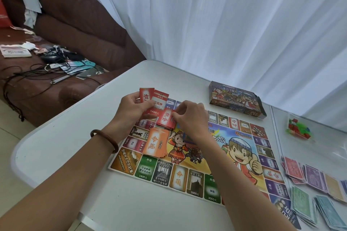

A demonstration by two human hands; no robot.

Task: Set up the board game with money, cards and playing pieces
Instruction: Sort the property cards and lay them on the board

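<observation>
The colourful game board lies flat on the white table. My left hand grips a small fan of red cards above the board's far left corner. My right hand pinches the edge of a red card on top of the red pile on the board. An orange card pile sits just in front of it. Stacks of paper money in pink, purple, green and blue lie to the right of the board. A clear bag of playing pieces rests at the far right.
The open game box stands behind the board. White curtains hang close behind the table. A brown sofa with cables, papers and clutter is to the left. A seam between two table tops runs near the board's right edge.
</observation>
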